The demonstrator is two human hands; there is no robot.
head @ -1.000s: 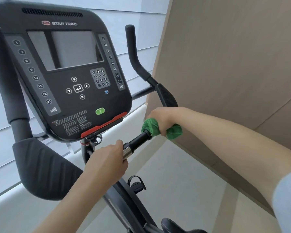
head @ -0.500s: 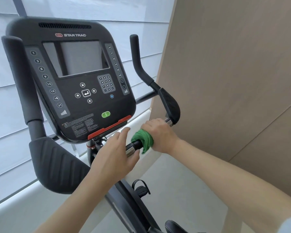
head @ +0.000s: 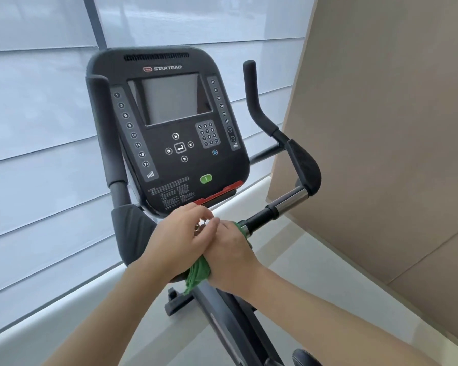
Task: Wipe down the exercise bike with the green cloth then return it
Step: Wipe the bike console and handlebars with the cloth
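While the crumpled green cloth [head: 197, 273] sits wrapped on the inner end of the black exercise bike's right handlebar [head: 265, 213], the right hand [head: 229, 250] grips it, and the left hand [head: 181, 240] rests loosely curled beside it under the black console [head: 169, 128].

This looks like a gym or fitness room, perhaps in a residential building or hotel. A commercial-grade exercise bike [head: 185, 165] stands here, its console [head: 169, 128] branded Star Trac, with a screen, numbered level keys and a green start button, and padded handlebars [head: 278, 133] on both sides. It faces a large window covered by pale roller blinds [head: 37, 128], beside a plain beige wall panel [head: 381, 128] and a light, smooth floor [head: 302, 260].
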